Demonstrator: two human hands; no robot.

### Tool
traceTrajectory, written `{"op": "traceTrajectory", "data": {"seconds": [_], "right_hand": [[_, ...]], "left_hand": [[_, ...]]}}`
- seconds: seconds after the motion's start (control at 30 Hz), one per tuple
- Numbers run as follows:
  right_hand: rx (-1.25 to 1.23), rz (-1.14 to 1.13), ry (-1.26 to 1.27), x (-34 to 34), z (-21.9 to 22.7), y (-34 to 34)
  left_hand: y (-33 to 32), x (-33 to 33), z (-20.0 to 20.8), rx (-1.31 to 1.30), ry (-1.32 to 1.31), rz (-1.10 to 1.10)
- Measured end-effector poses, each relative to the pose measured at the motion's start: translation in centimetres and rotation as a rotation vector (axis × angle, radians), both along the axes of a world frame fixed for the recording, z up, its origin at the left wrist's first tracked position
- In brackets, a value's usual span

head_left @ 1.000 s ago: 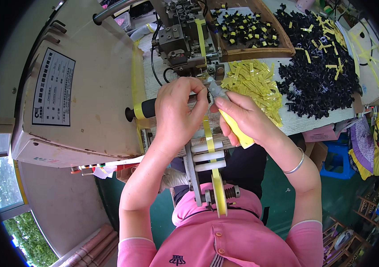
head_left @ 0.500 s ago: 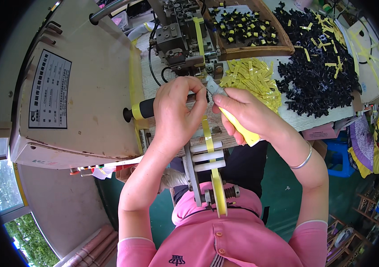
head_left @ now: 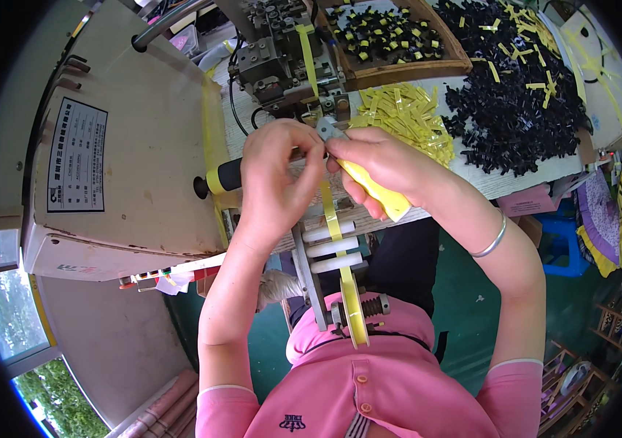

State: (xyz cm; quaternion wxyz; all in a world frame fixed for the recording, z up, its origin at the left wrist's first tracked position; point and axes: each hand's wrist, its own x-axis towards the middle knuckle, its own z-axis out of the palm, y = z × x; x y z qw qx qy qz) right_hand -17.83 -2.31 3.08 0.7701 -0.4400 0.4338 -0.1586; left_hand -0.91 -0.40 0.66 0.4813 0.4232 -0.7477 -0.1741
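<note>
My right hand (head_left: 380,157) is wrapped round a yellow-handled tool (head_left: 375,188) with a flat grey head; its exact kind is not clear. The head points up and left, close to the fingertips of my left hand (head_left: 280,164). Those fingers are pinched together, and whatever lies between them is too small and hidden to name. Just beyond both hands stands a metal press machine (head_left: 271,66) with a yellow strip (head_left: 308,62) hanging on it. Below the hands, yellow tape (head_left: 330,208) runs over white rollers (head_left: 334,248) from a reel (head_left: 354,314) near my waist.
Cut yellow strips (head_left: 402,120) lie heaped right of the machine. Beyond them are a wooden tray (head_left: 406,71) of black parts with yellow pieces and a large pile of black parts (head_left: 508,120). A beige machine housing (head_left: 147,160) with a black-gripped bar (head_left: 229,175) stands left.
The whole view has shifted slightly, so the bench and machine sit a little higher and further left. Both hands keep nearly the same pose, the tool still in my right hand.
</note>
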Motion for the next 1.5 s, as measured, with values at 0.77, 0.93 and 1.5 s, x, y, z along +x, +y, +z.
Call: {"op": "traceTrajectory", "data": {"seconds": [0.77,0.93,1.5], "right_hand": [[-0.41,-0.304,-0.003,-2.2,-2.6,3.5],[-0.484,-0.276,-0.002,-1.3,-2.3,3.9],[-1.476,-0.16,0.232,-0.1,-3.5,2.9]], "left_hand": [[4.1,2.3,-1.1,1.071,-0.286,-0.027],[4.3,1.1,-2.9,0.91,0.325,-0.011],[3.1,0.8,0.8,-0.113,-0.325,0.289]]}}
